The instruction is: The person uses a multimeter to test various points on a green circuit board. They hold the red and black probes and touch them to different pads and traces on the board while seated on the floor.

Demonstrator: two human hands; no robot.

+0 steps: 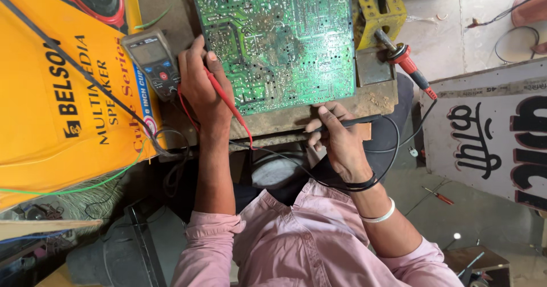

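View from above, looking down at a person in a pink shirt working at a small worn table (342, 107). A large green circuit board (273, 36) is lying flat on the table, solder side up, w/ a dark scorched patch near its middle.

The left hand (199, 85) is resting at the board's left edge, fingers closed around a red probe (225, 102); the probe is slanting down toward the table's front edge, its tip end hidden under the fingers, so can't tell whether it is touching the board. The right hand (339, 142) is sitting at the board's lower right corner, closed around a black probe (350, 122) that is lying almost level along the table's front edge (a black band and a white bangle are circling that wrist). Red and black leads are looping down between the arms.

A grey meter (154, 62) w/ a red centre button is lying just left of the left hand, partly on a big yellow box (51, 110) printed w/ a speaker picture. At the table's back right, a red-handled soldering iron (407, 65) is resting in a yellow metal stand (376, 11). On the floor to the right, a small red screwdriver (439, 196) is lying near a white painted sign (490, 133).
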